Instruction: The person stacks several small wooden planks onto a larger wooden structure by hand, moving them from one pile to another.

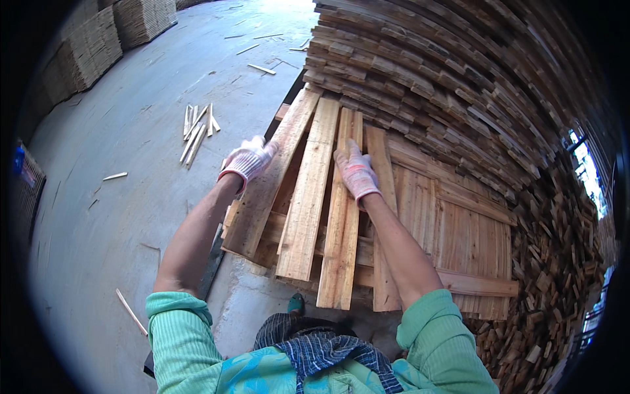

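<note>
Right hand (pixel 357 172) with a plank (pixel 340 243) beneath it

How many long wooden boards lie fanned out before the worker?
4, from the left: the first board at the left hand, the second board between the hands, the third board under the right hand, the fourth board partly behind the right forearm. More may be hidden beneath.

Wide fisheye view, worn on the head, tilted down and forward, left hand (pixel 251 161) and right hand (pixel 356 172) seen from close above, boards (pixel 309 197) shown under the grip, wood stack (pixel 407 72) beyond it
</note>
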{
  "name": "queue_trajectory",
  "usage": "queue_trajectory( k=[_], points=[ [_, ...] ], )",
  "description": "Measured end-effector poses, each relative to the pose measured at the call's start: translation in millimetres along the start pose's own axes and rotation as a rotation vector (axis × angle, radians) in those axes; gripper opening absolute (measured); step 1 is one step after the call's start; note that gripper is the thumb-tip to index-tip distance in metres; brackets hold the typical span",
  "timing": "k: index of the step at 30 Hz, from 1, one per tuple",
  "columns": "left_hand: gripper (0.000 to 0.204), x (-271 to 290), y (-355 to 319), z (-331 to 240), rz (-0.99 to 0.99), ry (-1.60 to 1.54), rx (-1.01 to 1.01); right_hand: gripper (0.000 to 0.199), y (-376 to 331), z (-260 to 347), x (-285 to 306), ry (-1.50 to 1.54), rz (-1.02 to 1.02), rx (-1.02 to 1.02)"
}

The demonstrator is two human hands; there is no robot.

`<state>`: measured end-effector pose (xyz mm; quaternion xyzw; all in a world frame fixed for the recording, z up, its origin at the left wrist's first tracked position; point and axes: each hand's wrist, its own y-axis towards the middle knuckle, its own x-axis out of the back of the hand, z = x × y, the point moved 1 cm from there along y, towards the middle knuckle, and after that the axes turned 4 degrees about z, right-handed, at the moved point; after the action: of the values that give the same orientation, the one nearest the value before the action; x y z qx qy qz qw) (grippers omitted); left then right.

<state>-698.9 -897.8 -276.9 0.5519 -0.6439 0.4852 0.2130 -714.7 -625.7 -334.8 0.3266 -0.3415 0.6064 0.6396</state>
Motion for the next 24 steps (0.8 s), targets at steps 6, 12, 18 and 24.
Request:
queue_trajectory(
  k=[6, 12, 18, 24],
  points=[
    [0.062, -4, 11, 40, 0.041, -0.113, -0.131, 0.081, -3, 81, -35, 0.056, 0.013, -0.204],
    [0.059, -14, 3, 27, -0.015, -0.086, -0.094, 0.085, 5, 42, 21, -0.048, 0.36, 0.05],
    [0.06, -20, 7, 26, -0.035, -0.001, -0.102, 0.069, -40, -50, 54, -0.147, 0.087, -0.294],
    [0.064, -28, 20, 28, -0.044, 0.027, -0.061, 0.026, 20, -42, -17, -0.73, 0.055, 0.251]
  ],
)
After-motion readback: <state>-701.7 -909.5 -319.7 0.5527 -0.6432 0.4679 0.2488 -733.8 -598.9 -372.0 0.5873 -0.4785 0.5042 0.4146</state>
